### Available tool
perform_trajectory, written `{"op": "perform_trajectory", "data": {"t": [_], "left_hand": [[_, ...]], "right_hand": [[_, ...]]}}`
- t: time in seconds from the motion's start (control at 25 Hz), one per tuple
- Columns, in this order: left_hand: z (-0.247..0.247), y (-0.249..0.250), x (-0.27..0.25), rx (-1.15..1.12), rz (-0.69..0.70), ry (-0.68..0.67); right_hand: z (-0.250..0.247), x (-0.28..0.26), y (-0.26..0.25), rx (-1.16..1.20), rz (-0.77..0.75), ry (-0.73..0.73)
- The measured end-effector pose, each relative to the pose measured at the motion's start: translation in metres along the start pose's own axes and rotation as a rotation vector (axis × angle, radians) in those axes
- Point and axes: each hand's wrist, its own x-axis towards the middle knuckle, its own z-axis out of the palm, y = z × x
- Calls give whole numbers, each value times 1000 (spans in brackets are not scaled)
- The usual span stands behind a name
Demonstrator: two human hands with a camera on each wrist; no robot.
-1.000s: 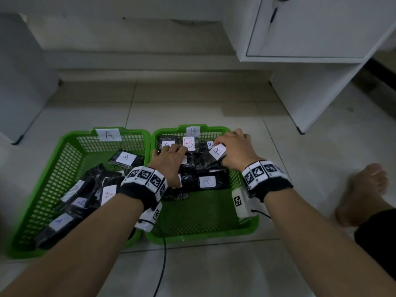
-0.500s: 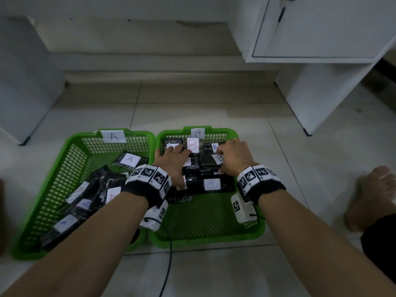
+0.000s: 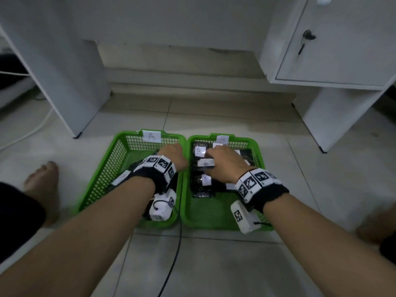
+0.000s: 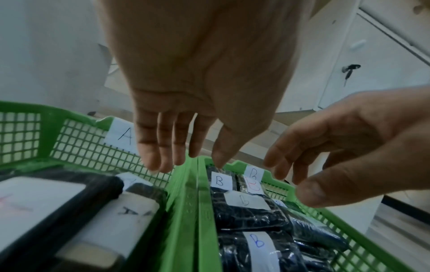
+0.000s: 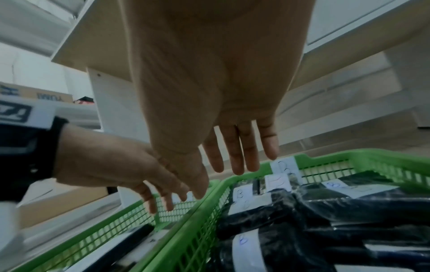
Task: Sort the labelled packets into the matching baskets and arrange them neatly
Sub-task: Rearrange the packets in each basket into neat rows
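Two green mesh baskets sit side by side on the floor. Basket A (image 3: 100, 168) on the left holds black packets with white A labels (image 4: 130, 217). Basket B (image 3: 260, 155) on the right holds black packets with B labels (image 3: 199, 151), lying close together in rows (image 4: 246, 200). My left hand (image 3: 173, 156) hovers over basket A's right side, fingers (image 4: 167, 147) straight and holding nothing. My right hand (image 3: 222, 162) hovers just above the B packets, fingers (image 5: 237, 156) spread and holding nothing. Both wrists hide some packets in the head view.
A white cabinet with a keyed door (image 3: 342, 50) stands at the back right, and a white desk panel (image 3: 64, 82) at the back left. A bare foot (image 3: 42, 181) lies left of basket A, another foot (image 3: 375, 228) at right. A black cable (image 3: 173, 254) runs toward me.
My left hand has left the B packets and moved left over basket A. My right hand has lifted off the B packets. The head view has swung left and pulled back.
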Motion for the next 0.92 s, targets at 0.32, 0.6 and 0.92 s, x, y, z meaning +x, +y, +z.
{"op": "perform_trajectory", "data": {"t": [0.32,0.6,0.92], "left_hand": [[-11,-41,-4,-142,16,172],[1,-68,90,-202,-33,275],[6,-96,129,-113,210,85]], "right_hand": [[14,38,-76,120,-1,-21],[27,131,-70,190,98,-100],[17,160,-73,264,271,-292]]}}
